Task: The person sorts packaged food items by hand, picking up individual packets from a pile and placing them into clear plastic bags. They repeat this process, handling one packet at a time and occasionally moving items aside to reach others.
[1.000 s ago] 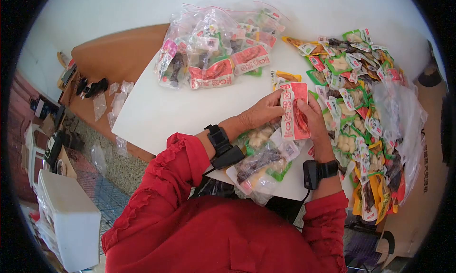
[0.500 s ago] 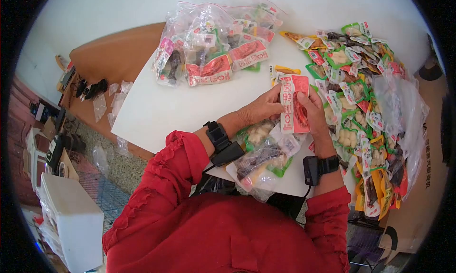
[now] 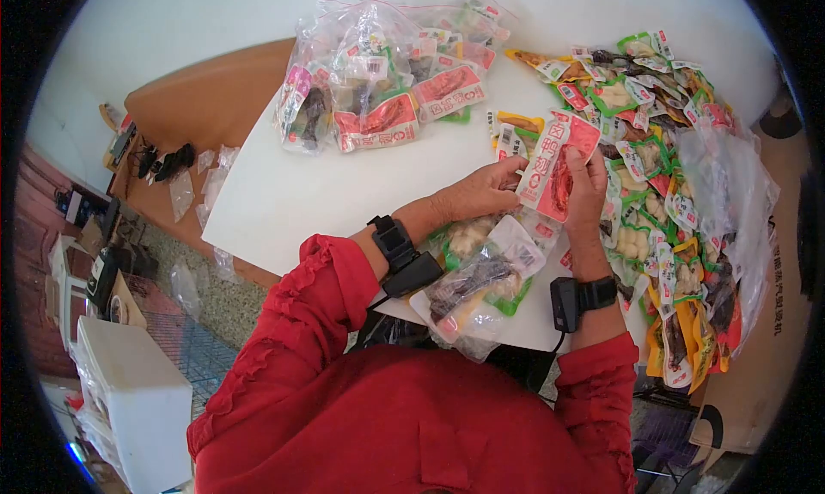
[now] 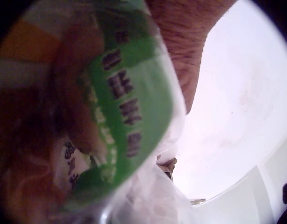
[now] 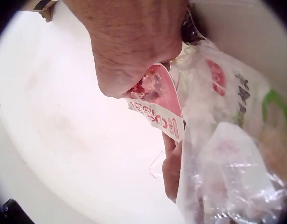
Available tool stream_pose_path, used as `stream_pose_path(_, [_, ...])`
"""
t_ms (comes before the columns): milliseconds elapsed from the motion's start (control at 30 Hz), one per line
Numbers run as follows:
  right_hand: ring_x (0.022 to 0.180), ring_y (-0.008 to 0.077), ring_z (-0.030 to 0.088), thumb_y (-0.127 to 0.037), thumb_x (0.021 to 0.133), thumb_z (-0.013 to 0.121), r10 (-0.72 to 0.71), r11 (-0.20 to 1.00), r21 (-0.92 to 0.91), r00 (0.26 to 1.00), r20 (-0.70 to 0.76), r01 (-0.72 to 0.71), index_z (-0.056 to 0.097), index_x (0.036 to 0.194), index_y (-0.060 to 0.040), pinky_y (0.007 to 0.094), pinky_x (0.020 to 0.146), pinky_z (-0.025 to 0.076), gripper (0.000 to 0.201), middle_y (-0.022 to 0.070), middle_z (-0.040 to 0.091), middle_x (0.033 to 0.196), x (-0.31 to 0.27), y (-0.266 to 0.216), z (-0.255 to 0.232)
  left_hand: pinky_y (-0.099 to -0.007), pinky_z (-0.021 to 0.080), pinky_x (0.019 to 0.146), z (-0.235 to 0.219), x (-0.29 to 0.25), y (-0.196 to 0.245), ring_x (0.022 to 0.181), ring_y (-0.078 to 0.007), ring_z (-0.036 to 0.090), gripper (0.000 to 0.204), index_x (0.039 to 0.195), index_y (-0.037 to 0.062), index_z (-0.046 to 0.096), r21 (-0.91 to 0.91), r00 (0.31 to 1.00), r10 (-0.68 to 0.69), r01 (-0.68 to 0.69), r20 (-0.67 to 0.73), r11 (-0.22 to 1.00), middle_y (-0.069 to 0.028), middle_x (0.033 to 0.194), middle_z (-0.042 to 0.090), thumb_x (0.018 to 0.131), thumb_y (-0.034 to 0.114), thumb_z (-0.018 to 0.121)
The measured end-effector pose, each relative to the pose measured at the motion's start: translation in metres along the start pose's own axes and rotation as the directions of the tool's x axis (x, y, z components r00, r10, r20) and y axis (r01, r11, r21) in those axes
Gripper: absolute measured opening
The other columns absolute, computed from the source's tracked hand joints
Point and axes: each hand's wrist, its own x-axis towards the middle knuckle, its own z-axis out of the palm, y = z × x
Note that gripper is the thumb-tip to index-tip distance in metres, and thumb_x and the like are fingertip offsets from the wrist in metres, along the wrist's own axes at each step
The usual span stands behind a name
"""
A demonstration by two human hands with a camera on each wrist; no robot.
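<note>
My right hand (image 3: 586,189) pinches a red-and-white packet of braised duck wings (image 3: 559,163), thumb on its printed front. The packet tilts, its upper end leaning right. At its lower left edge is my left hand (image 3: 483,189), fingers bent at the mouth of a clear plastic bag (image 3: 481,279). This bag lies near the table's front edge with several food packets inside, one of them green-edged. In the left wrist view a green packet (image 4: 129,93) behind clear plastic fills much of the picture. The right wrist view shows the duck-wing packet (image 5: 157,102) beside the bag (image 5: 227,140).
A large heap of mixed food packets (image 3: 636,167) covers the table's right side, with a loose clear bag (image 3: 722,184) on it. Filled zip bags (image 3: 369,90) stand at the back of the white table (image 3: 258,210). Yellow-edged packets (image 3: 516,128) lie just beyond my hands.
The duck-wing packet has turned from upright to tilted and shifted right and up with my right hand. My left hand has stayed nearly in place beside its lower edge.
</note>
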Motion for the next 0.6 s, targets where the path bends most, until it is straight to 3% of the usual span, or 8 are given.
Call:
stream_pose_path(267, [0.079,0.0072,0.051,-0.014,0.085,0.051,-0.024,0.999,-0.032,0.999,-0.030,0.023,0.051,0.099,-0.0024,0.0218,0.072,0.042,0.019,0.0024,0.056,0.091,0.0031,0.0077,-0.0075,-0.0191,0.043,0.073,-0.0028,0.0006,-0.0072,0.088,-0.0046,0.051,0.041,0.118,0.0033,0.041,-0.117,0.999,-0.011,0.016,0.049,0.993,-0.0012,0.106,0.053,0.078,0.004,0.049])
stream_pose_path(600, [0.080,0.0070,0.050,-0.013,0.085,0.051,-0.021,1.000,-0.023,1.000,-0.015,0.021,0.050,0.100,-0.0028,0.0218,0.073,0.042,0.018,0.0019,0.055,0.092,0.0028,0.0072,-0.0069,-0.0177,0.042,0.068,-0.0024,-0.0003,-0.0054,0.082,-0.0040,0.050,0.040,0.117,0.0034,0.043,-0.108,0.999,-0.026,0.031,0.040,0.994,0.0002,0.099,0.055,0.077,0.005,0.049])
